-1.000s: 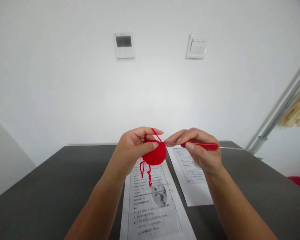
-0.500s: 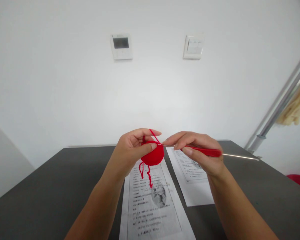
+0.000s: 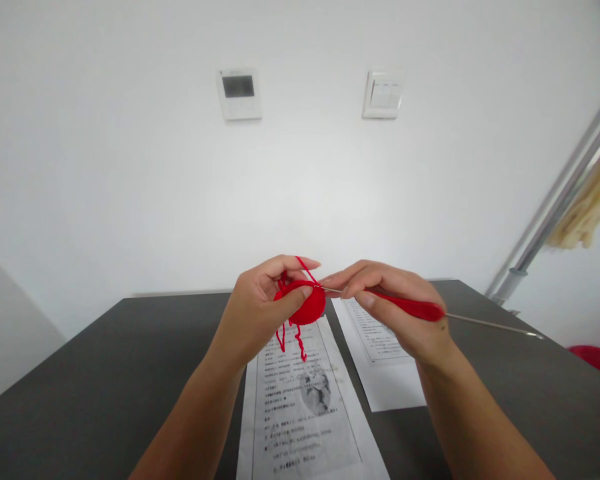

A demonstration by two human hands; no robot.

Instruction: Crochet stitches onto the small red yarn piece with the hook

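Note:
My left hand (image 3: 267,290) pinches a small rounded piece of red crochet work (image 3: 314,310), its thumb across the top edge. A strand of red yarn (image 3: 306,268) runs over the raised index finger down to that edge, and loose yarn tails hang below. In my right hand (image 3: 393,300) is a crochet hook (image 3: 410,305) with a red handle, its thin metal shaft pointing left. The hook's tip meets the work's upper edge beside my left thumb; the stitch there is too small to make out. A long metal end sticks out behind the handle to the right.
Two printed sheets, one nearer (image 3: 310,427) and one at the right (image 3: 395,390), lie on the dark table (image 3: 130,373). Behind stands a white wall with a control panel (image 3: 240,95) and a switch (image 3: 383,95). A metal pole (image 3: 560,207) and yellowish cloth (image 3: 587,203) are at right.
The hook has tilted, its rear metal end swinging down and further right. My right hand has turned slightly with it. The red work sits slightly higher and further left, still pinched in my left hand.

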